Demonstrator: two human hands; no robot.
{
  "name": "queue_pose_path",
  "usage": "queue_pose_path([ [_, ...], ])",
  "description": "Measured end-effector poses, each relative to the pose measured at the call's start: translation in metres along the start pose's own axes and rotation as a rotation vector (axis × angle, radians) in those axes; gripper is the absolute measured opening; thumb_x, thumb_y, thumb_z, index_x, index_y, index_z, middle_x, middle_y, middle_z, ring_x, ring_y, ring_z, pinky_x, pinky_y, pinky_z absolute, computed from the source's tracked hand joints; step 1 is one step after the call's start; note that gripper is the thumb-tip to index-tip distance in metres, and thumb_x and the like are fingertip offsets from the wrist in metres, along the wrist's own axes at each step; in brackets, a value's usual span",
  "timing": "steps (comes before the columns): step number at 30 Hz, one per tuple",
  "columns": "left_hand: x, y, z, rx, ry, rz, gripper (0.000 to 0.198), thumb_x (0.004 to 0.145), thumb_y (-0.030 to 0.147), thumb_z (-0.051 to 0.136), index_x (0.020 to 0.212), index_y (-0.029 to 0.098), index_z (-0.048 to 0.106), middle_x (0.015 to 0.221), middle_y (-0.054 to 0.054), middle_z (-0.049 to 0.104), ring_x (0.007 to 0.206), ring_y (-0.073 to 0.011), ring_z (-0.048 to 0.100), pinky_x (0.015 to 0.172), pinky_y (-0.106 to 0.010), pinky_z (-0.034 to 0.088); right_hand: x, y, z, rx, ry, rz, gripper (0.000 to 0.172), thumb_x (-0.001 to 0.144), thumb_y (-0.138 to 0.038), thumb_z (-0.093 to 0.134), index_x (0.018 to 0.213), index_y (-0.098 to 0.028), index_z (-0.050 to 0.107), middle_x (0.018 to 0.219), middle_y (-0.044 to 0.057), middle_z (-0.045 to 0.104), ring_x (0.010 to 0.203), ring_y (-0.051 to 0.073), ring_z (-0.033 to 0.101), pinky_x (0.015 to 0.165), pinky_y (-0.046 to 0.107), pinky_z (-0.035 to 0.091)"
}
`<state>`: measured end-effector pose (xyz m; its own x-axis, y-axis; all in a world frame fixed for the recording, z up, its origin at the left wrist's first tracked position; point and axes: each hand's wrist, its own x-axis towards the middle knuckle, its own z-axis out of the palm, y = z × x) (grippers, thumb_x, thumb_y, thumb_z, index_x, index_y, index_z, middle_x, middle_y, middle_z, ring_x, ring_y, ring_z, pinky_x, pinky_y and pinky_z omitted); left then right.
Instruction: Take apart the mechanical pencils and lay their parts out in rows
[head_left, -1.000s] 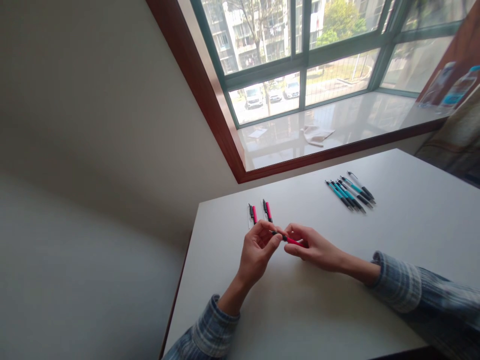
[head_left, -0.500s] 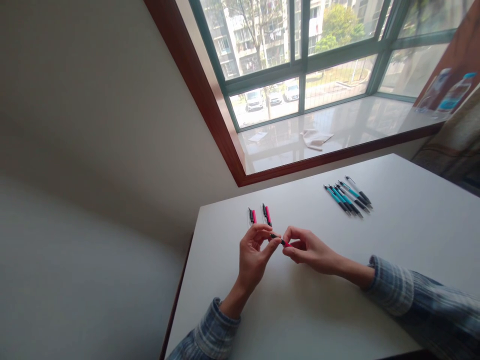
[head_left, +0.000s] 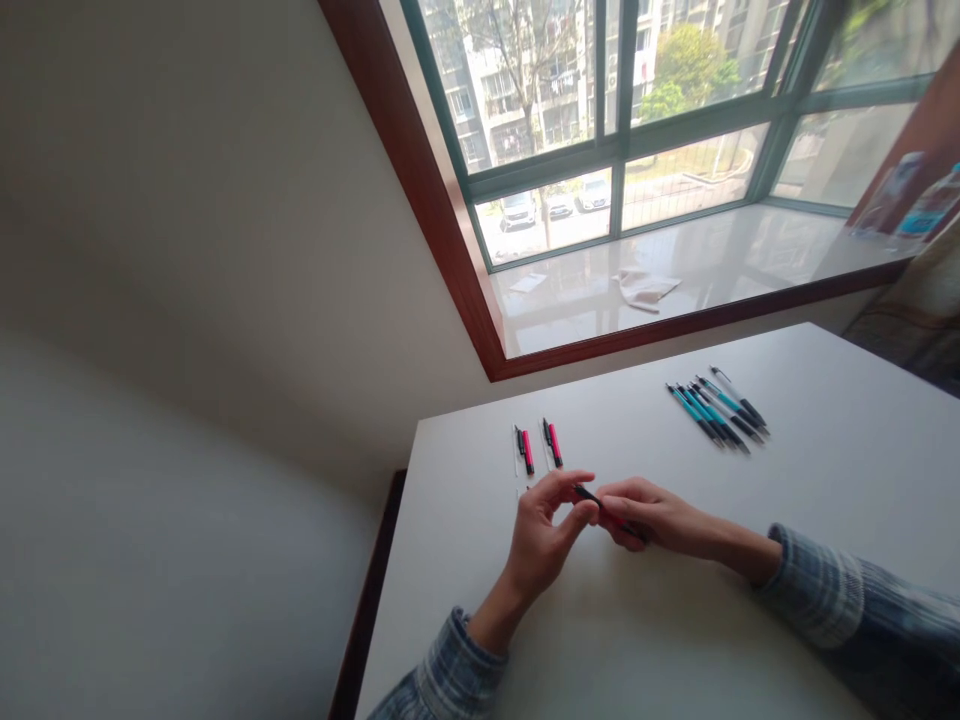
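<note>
A pen with a black end and a pinkish-red barrel is held between my two hands over the white table. My left hand pinches its black end with thumb and fingertips. The fingers of my right hand are closed round the red barrel and partly hide it. Just beyond my left hand lie two sets of pen parts, each with a red barrel, a black piece and a thin pale refill. Part of another thin pale piece shows beside my left hand, mostly hidden by it.
Several teal and clear pens lie in a row on the white table at the back right. Behind the table, a window sill holds a crumpled cloth and bottles. A wall stands to the left.
My right hand has turned and closed further round the red barrel, and the pen lies more along its fingers. My left hand still pinches the black end. The whole view has shifted slightly.
</note>
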<state>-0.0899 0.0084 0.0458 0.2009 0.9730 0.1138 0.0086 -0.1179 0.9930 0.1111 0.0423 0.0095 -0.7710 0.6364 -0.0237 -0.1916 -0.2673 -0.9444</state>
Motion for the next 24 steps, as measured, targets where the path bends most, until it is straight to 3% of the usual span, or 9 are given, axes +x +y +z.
queue_pose_path([
  [4, -0.002, 0.004, -0.002, -0.048, 0.005, -0.027, 0.025, 0.088, 0.036, 0.077, 0.098, 0.014, 0.076, 0.087, -0.007, 0.071, 0.081, -0.019, 0.07, 0.08, -0.032, 0.058, 0.002, 0.008, 0.001, 0.111, 0.021, 0.041, 0.039, 0.098, -0.052, 0.062, 0.089, -0.014, 0.064, 0.062, -0.003, 0.049, 0.05, 0.008, 0.04, 0.049, 0.023, 0.028],
  [10, -0.004, 0.004, -0.003, -0.016, 0.084, 0.011, 0.026, 0.08, 0.035, 0.085, 0.084, 0.014, 0.071, 0.077, -0.005, 0.07, 0.074, -0.0163, 0.067, 0.076, -0.029, 0.056, 0.0, 0.014, 0.002, -0.017, 0.055, 0.004, 0.038, 0.095, -0.05, 0.068, 0.094, -0.012, 0.069, 0.064, -0.001, 0.056, 0.054, 0.009, 0.045, 0.052, 0.024, 0.03],
  [20, -0.001, 0.001, 0.001, 0.002, 0.102, -0.017, 0.027, 0.082, 0.037, 0.083, 0.084, 0.015, 0.067, 0.076, -0.003, 0.069, 0.075, -0.0165, 0.066, 0.075, -0.029, 0.053, 0.003, 0.008, 0.008, -0.156, 0.227, -0.077, 0.037, 0.089, -0.05, 0.075, 0.091, -0.014, 0.067, 0.062, -0.002, 0.059, 0.058, 0.011, 0.051, 0.057, 0.025, 0.035],
  [24, 0.003, 0.0, -0.001, -0.023, 0.189, -0.004, 0.034, 0.082, 0.041, 0.082, 0.075, 0.016, 0.06, 0.068, 0.002, 0.059, 0.063, -0.0103, 0.054, 0.063, -0.022, 0.045, 0.004, 0.008, 0.009, -0.139, 0.264, -0.084, 0.037, 0.084, -0.048, 0.081, 0.09, -0.016, 0.062, 0.067, -0.002, 0.061, 0.061, 0.012, 0.053, 0.058, 0.025, 0.036],
])
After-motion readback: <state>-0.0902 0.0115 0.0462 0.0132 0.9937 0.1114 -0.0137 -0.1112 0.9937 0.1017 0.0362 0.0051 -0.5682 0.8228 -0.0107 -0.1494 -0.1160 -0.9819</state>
